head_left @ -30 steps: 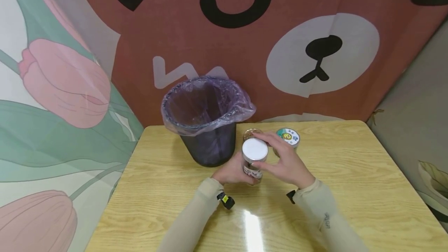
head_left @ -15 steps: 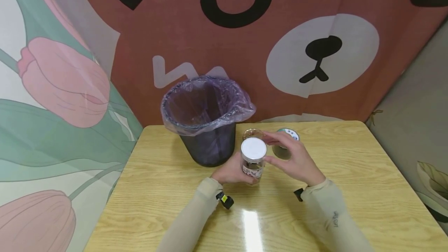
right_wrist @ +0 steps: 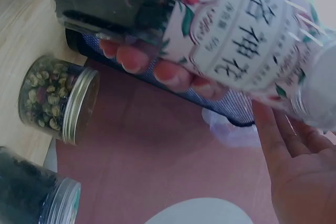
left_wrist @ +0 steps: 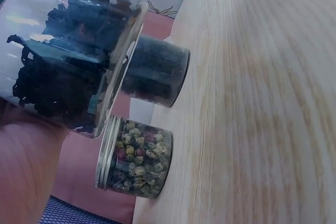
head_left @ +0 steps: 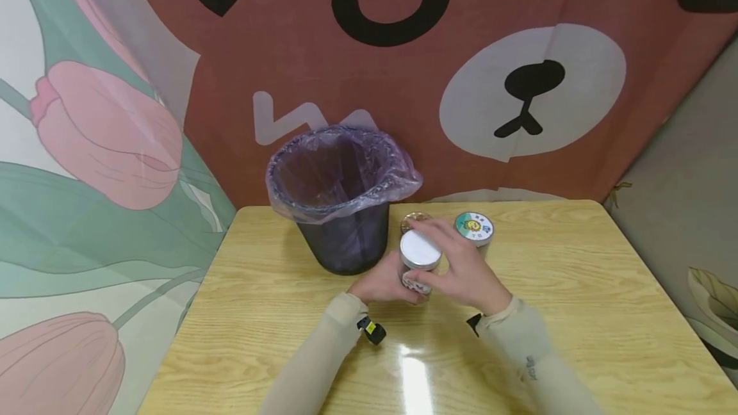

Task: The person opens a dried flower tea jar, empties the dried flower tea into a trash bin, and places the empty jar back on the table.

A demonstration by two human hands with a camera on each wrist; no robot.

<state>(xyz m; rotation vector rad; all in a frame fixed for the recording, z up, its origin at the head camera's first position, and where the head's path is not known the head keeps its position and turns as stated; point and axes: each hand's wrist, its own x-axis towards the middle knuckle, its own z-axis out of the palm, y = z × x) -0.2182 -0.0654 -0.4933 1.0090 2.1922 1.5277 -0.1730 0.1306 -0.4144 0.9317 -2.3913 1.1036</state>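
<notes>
A clear jar (head_left: pixel 416 274) with a white lid (head_left: pixel 419 250) and a flowered label stands lifted just off the wooden table (head_left: pixel 277 312). My left hand (head_left: pixel 383 285) grips its body from the left. The left wrist view shows dark dried leaves inside the jar (left_wrist: pixel 68 66). My right hand (head_left: pixel 458 268) curls over the lid, thumb at the front. In the right wrist view the labelled jar (right_wrist: pixel 236 40) lies across the frame, with left fingertips (right_wrist: pixel 157 69) behind it and my right palm (right_wrist: pixel 299 177) near the lid.
A black bin (head_left: pixel 346 235) lined with a purple bag (head_left: pixel 340 171) stands behind and left. Two more jars stand behind the hands: one of flower buds (head_left: pixel 414 218) (left_wrist: pixel 136 158) and a dark one with a green-printed lid (head_left: pixel 474 226) (left_wrist: pixel 157 77).
My right hand swung out to the right of the lid, then came back over it. The left hand and jar stayed nearly in place.
</notes>
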